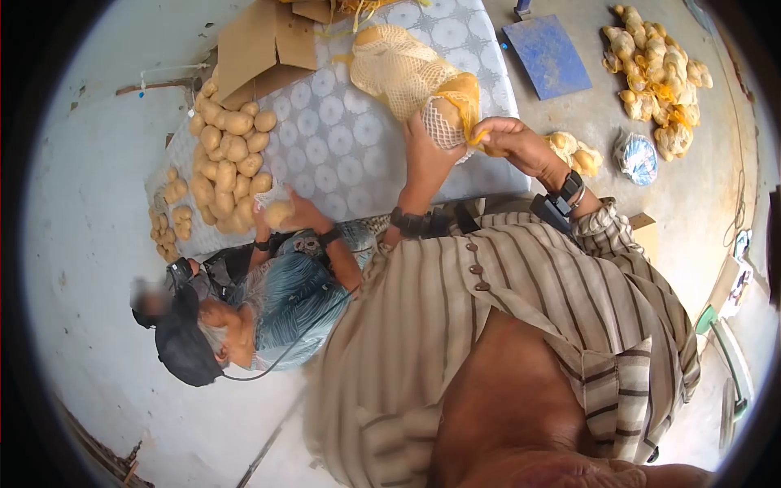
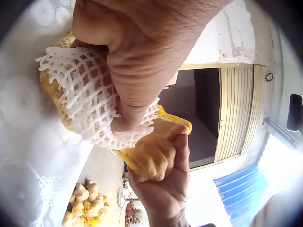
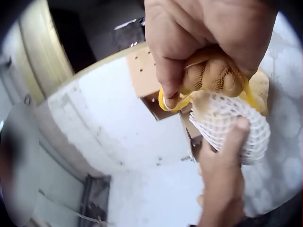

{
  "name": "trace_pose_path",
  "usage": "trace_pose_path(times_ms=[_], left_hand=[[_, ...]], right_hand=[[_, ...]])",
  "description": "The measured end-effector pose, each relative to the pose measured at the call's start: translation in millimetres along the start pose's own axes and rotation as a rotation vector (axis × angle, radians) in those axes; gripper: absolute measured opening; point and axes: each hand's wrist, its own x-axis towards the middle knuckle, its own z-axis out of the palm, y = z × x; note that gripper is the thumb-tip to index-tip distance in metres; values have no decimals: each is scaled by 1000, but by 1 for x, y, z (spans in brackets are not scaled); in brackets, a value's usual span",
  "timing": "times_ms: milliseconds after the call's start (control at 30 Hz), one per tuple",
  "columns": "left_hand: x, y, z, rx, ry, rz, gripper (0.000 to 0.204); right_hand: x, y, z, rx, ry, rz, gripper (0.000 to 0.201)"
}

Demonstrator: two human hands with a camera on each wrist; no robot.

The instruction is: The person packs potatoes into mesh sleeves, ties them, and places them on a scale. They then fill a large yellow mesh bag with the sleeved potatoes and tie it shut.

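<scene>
My left hand [image 1: 427,159] grips a potato in a white foam net sleeve [image 2: 90,94], its thumb pressed against the netting. My right hand [image 1: 525,146] holds the rim of a yellow mesh bag [image 1: 465,91]. In the right wrist view its fingers [image 3: 215,75] are curled behind the yellow mesh, with the thumb at the rim. The sleeved potato sits at the bag's mouth, partly covered by the mesh. The filled part of the bag, with foam-sleeved potatoes [image 1: 386,65], lies on the patterned tablecloth [image 1: 333,134] beyond my left hand.
Bare potatoes [image 1: 232,163] are heaped at the left beside an open cardboard box [image 1: 264,53]. Another person [image 1: 297,281] sits close at my left, holding a potato [image 1: 278,214]. Filled mesh bags [image 1: 659,73], a blue board [image 1: 547,57] and a wrapped roll [image 1: 636,159] lie to the right.
</scene>
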Motion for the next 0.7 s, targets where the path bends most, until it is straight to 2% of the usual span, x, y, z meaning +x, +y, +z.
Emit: trace_pose_path(times_ms=[33,100,133,233,367,433,467,533,567,633,667,700], left_hand=[[1,7,-1,44,-4,11,98],[-1,0,4,83,18,48,99],[-3,-3,9,119,33,90,100],[-16,-22,29,212,66,134,98],[-19,-19,20,118,4,121,97],[-20,-15,13,-6,-113,25,89],[-23,-22,10,0,-105,24,89],[-33,-47,9,-584,-142,0,70],[-36,-53,5,-583,-147,2,70],[-44,-62,2,-653,-67,-239,51],[-44,-62,4,-653,-65,-240,51],[-44,-61,7,-541,-69,-282,42]], right_hand=[[-1,1,2,-4,-5,3,16],[1,3,18,-324,-19,-42,14],[6,9,16,-410,-88,-46,16],[15,36,6,-554,-81,-98,17],[11,49,8,-438,33,-149,21],[5,49,11,-492,63,-162,23],[2,50,10,-540,113,-178,24],[-6,56,-1,-543,133,-162,25],[-9,58,-1,-547,160,-141,25],[-12,59,-3,-548,151,-161,26],[-14,60,-4,-552,135,-178,26],[-13,63,-7,-553,132,-177,26]])
